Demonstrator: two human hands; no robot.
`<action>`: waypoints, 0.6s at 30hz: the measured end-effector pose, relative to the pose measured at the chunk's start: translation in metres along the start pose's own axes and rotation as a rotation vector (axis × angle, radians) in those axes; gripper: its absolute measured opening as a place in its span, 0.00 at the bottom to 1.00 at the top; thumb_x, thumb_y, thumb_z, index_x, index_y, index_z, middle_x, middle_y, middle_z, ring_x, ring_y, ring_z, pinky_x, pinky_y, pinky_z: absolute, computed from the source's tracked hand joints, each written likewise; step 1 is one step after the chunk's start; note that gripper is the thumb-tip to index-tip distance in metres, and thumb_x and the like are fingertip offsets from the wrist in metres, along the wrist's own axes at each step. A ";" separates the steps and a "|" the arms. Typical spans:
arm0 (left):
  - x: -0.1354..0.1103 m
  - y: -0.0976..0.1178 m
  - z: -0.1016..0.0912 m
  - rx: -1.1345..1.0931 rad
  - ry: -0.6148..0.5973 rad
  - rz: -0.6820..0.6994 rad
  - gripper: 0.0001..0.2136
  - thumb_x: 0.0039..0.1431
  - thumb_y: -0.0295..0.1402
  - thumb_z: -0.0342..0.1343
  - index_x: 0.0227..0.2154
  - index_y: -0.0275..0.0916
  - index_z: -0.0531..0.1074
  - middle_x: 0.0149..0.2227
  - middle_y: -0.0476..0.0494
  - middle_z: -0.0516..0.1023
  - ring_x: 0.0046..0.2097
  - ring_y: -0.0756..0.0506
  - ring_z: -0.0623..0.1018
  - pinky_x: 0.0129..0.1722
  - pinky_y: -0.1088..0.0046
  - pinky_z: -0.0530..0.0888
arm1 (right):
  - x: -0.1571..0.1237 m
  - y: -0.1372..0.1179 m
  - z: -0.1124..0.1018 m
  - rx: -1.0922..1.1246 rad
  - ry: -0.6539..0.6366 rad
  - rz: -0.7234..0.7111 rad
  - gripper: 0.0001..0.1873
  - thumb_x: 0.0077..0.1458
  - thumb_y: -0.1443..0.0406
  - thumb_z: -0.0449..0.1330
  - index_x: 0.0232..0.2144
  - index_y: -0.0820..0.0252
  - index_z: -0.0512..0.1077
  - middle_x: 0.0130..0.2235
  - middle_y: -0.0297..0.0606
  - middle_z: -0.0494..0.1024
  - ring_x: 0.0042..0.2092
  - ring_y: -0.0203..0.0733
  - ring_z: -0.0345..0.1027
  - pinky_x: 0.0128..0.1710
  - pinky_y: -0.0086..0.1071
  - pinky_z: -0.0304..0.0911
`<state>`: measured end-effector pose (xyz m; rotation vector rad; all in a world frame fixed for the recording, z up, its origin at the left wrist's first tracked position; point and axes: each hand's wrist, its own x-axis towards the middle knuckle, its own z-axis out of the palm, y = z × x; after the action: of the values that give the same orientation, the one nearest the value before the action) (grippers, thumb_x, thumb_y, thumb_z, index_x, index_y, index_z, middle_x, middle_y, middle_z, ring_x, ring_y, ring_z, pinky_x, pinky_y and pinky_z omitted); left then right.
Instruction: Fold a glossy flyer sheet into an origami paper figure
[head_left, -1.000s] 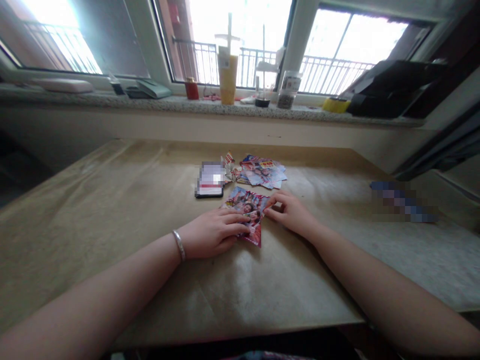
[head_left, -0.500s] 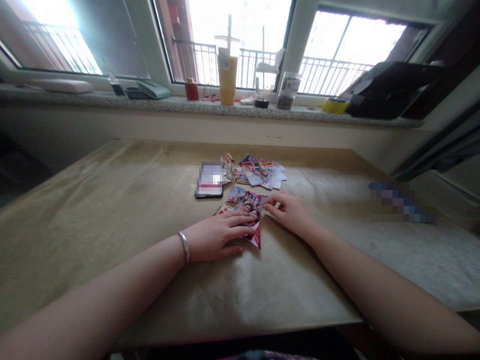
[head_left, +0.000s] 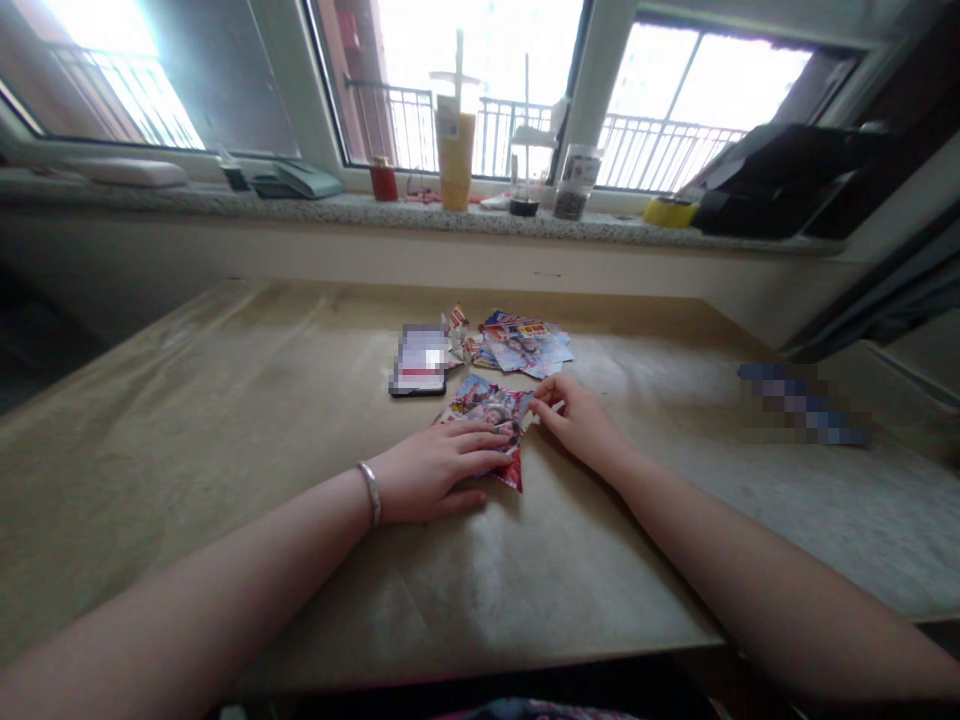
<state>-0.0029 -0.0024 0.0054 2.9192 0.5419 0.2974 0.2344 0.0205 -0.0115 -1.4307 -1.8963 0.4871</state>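
Observation:
A colourful printed paper sheet point(head_left: 474, 395) with pictures of people lies on the table in front of me. My left hand point(head_left: 450, 465), with a silver bangle at the wrist, rests flat on its lower part, fingers stretched out. At the sheet's right edge my right hand point(head_left: 574, 415) pinches the paper between thumb and fingertips; a pale torn-looking edge shows there. Beyond the sheet are a heap of printed paper pieces point(head_left: 525, 345) and some crumpled paper scraps point(head_left: 461, 340). Part of the sheet is hidden under my left hand.
A phone point(head_left: 418, 360), its screen blurred, lies left of the scraps. At the right side of the table point(head_left: 300, 580) is a blurred long item point(head_left: 806, 405). On the windowsill stand a tall yellow cup point(head_left: 455, 160), a red jar point(head_left: 383, 180) and a black box point(head_left: 780, 185).
My right hand has shifted slightly at the sheet's right edge, and the paper's edge there has bent a little. My left hand stays in place.

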 end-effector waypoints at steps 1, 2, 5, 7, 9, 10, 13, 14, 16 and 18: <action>0.000 0.000 0.000 0.003 0.000 -0.004 0.23 0.60 0.40 0.51 0.57 0.41 0.61 0.60 0.40 0.62 0.61 0.40 0.61 0.61 0.58 0.59 | 0.001 0.001 0.000 0.018 -0.001 0.005 0.04 0.53 0.63 0.56 0.30 0.58 0.66 0.27 0.33 0.74 0.28 0.37 0.67 0.29 0.30 0.61; 0.000 0.000 0.001 0.007 0.001 -0.011 0.23 0.60 0.40 0.51 0.57 0.41 0.61 0.60 0.40 0.63 0.61 0.40 0.62 0.60 0.58 0.60 | 0.001 0.001 0.001 0.041 -0.004 0.014 0.04 0.53 0.63 0.56 0.29 0.58 0.65 0.27 0.33 0.73 0.28 0.37 0.67 0.29 0.30 0.61; 0.001 0.000 0.002 0.027 0.012 -0.030 0.22 0.61 0.41 0.50 0.57 0.42 0.61 0.59 0.40 0.64 0.60 0.40 0.63 0.59 0.57 0.61 | 0.002 0.003 0.002 0.105 -0.026 0.040 0.04 0.54 0.64 0.55 0.32 0.58 0.65 0.25 0.31 0.73 0.27 0.36 0.68 0.29 0.29 0.62; 0.001 0.001 0.003 0.044 0.015 -0.039 0.21 0.61 0.41 0.49 0.56 0.41 0.62 0.58 0.40 0.65 0.59 0.39 0.64 0.59 0.57 0.61 | 0.002 0.004 0.003 0.136 -0.033 0.049 0.05 0.55 0.63 0.54 0.35 0.57 0.65 0.24 0.31 0.73 0.26 0.36 0.69 0.28 0.29 0.62; 0.002 0.002 0.003 0.060 0.011 -0.048 0.21 0.61 0.41 0.49 0.56 0.41 0.62 0.58 0.40 0.65 0.59 0.39 0.64 0.58 0.57 0.62 | 0.002 0.006 0.003 0.163 -0.030 0.055 0.06 0.55 0.63 0.53 0.37 0.57 0.64 0.23 0.30 0.73 0.26 0.36 0.70 0.28 0.28 0.62; 0.002 0.002 0.004 0.066 0.010 -0.055 0.22 0.61 0.40 0.50 0.56 0.42 0.62 0.59 0.40 0.64 0.59 0.39 0.64 0.58 0.57 0.62 | 0.002 0.007 0.004 0.182 -0.027 0.058 0.06 0.55 0.63 0.53 0.37 0.57 0.64 0.22 0.29 0.73 0.26 0.36 0.70 0.28 0.28 0.62; 0.003 0.003 0.005 0.077 0.012 -0.072 0.22 0.60 0.39 0.51 0.57 0.45 0.61 0.61 0.42 0.61 0.59 0.39 0.64 0.58 0.57 0.62 | 0.003 0.010 0.005 0.239 -0.027 0.064 0.06 0.56 0.62 0.52 0.37 0.56 0.64 0.20 0.27 0.71 0.25 0.36 0.70 0.27 0.28 0.62; 0.003 0.003 0.005 0.078 0.012 -0.074 0.23 0.60 0.39 0.51 0.57 0.45 0.61 0.61 0.43 0.61 0.59 0.39 0.64 0.58 0.57 0.62 | 0.002 0.009 0.006 0.249 -0.029 0.061 0.06 0.56 0.62 0.52 0.36 0.56 0.64 0.20 0.27 0.71 0.25 0.36 0.69 0.27 0.28 0.62; 0.002 0.003 0.006 0.077 0.008 -0.080 0.23 0.59 0.39 0.52 0.58 0.45 0.60 0.61 0.43 0.60 0.59 0.39 0.63 0.58 0.58 0.62 | 0.001 0.008 0.005 0.233 -0.032 0.045 0.07 0.55 0.62 0.52 0.35 0.57 0.66 0.21 0.28 0.71 0.25 0.36 0.69 0.26 0.27 0.62; 0.002 0.003 0.007 0.076 0.005 -0.090 0.23 0.59 0.39 0.51 0.58 0.45 0.60 0.61 0.42 0.61 0.60 0.38 0.63 0.58 0.57 0.62 | 0.000 0.005 0.004 0.174 -0.035 0.012 0.07 0.56 0.62 0.52 0.35 0.57 0.68 0.23 0.30 0.72 0.25 0.35 0.68 0.26 0.27 0.61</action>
<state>0.0014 -0.0049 -0.0004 2.9564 0.6984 0.2791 0.2346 0.0222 -0.0176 -1.3285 -1.8251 0.6696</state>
